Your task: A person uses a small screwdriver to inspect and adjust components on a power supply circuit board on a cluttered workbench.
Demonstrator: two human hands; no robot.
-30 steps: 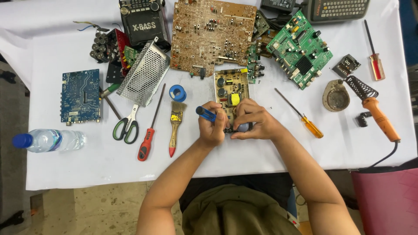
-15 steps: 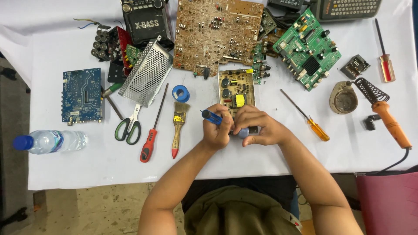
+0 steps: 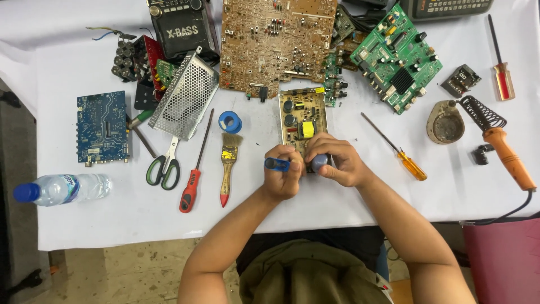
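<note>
— Fingers of the left hand [image 3: 281, 177] are curled tight round a blue tool [image 3: 277, 164]; what about the other?

— Right hand [image 3: 336, 163] is clamped on a blue-grey cylinder [image 3: 319, 162] at the near end of the small board [image 3: 302, 120].

— Which way does that board run?

— Its long axis goes near to far, stretching away from both hands. The tool handle pokes left, tip hidden. Right hand touches the board; left sits just beside it.
</note>
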